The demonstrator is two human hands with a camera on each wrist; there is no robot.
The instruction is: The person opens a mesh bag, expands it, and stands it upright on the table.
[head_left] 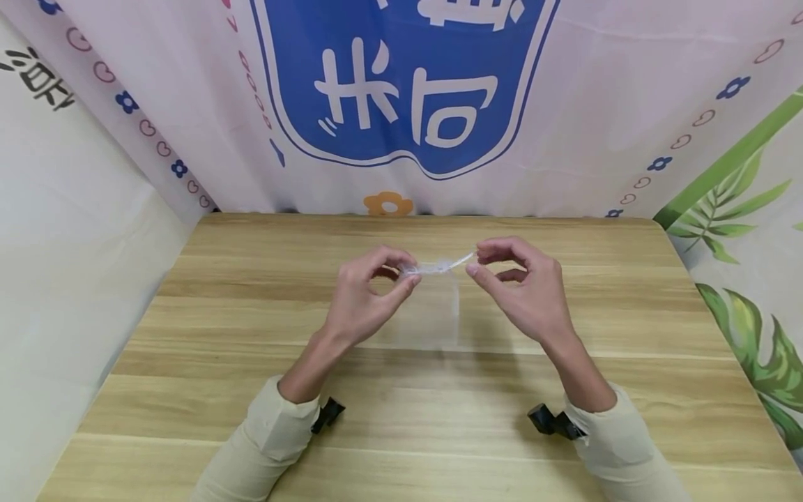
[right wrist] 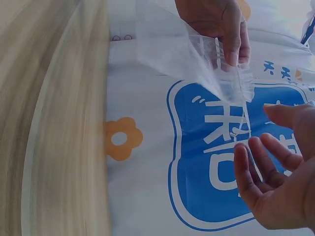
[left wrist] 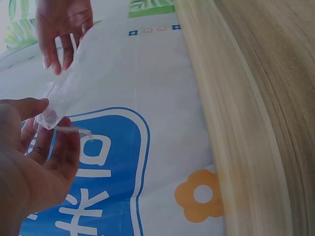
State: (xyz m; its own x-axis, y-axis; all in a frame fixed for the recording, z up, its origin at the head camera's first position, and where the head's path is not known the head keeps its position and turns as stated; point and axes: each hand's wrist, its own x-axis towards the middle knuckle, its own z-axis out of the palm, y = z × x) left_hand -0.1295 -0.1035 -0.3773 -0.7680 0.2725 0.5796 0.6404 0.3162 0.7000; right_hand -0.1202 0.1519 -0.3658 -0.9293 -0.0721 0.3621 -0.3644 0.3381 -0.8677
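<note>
A small see-through drawstring bag (head_left: 429, 317) hangs above the wooden table, its gathered top edge uppermost. My left hand (head_left: 366, 296) pinches that top edge at its left end between thumb and fingers. From the right end sticks out a thin white drawstring (head_left: 463, 260), pointing toward my right hand (head_left: 525, 293). In the right wrist view the drawstring (right wrist: 244, 115) runs down to the fingertips, while the thumb (right wrist: 281, 115) stands well apart from the fingers. Whether those fingertips touch the string I cannot tell. The bag (left wrist: 60, 96) also shows in the left wrist view.
The wooden table (head_left: 263, 390) extends around both hands. Behind its far edge hangs a white cloth (head_left: 602, 104) with a blue printed emblem (head_left: 401, 150). Black wrist cameras (head_left: 327, 415) sit at both sleeves. A leaf-patterned cloth (head_left: 746, 279) borders the right side.
</note>
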